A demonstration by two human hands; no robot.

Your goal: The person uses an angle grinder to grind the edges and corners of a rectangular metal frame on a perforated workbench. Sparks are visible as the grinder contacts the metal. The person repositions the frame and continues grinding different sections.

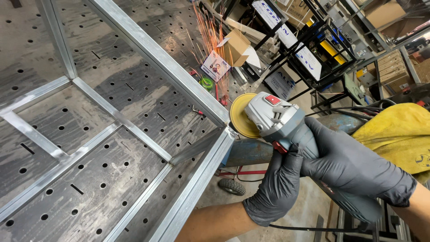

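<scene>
On the perforated welding table lies the square-tube steel frame, already welded up. The angle grinder is mid-grind at its near corner joint, sparks flying. Left hand and right hand wrap fingers tight around its body.

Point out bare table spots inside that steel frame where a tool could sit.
Free: the perforated table panels between the frame bars, largest bottom left and centre. Crowded: the frame's right corner, where both hands press the angle grinder disc and sparks fly; small boxes and clutter sit beyond.
</scene>
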